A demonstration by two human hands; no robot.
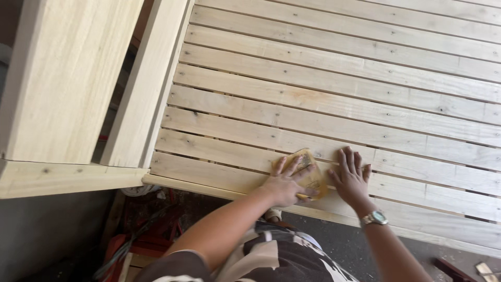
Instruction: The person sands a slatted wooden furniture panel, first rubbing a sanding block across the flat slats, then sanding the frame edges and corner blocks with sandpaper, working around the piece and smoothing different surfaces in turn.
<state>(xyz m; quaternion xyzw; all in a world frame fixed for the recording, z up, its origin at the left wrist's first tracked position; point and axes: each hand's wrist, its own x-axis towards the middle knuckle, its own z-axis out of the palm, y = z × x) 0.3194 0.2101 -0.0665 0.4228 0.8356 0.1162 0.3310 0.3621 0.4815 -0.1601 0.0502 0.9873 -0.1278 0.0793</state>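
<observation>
We are in a woodworking workshop: a slatted panel [334, 94] of bare, unfinished wood, raw planks [68, 78] leaning alongside, and wood scraps [482, 269] on the dusty concrete floor [47, 235].

One head camera looks steeply down, close over the slatted wooden panel [339, 89]

I see pale, matt, bare wood slats [334, 104] with dark knots, tan gritty sandpaper [309, 175], and a shiny metal wristwatch [374, 218].

No packages, labels, signs or screens.
</observation>
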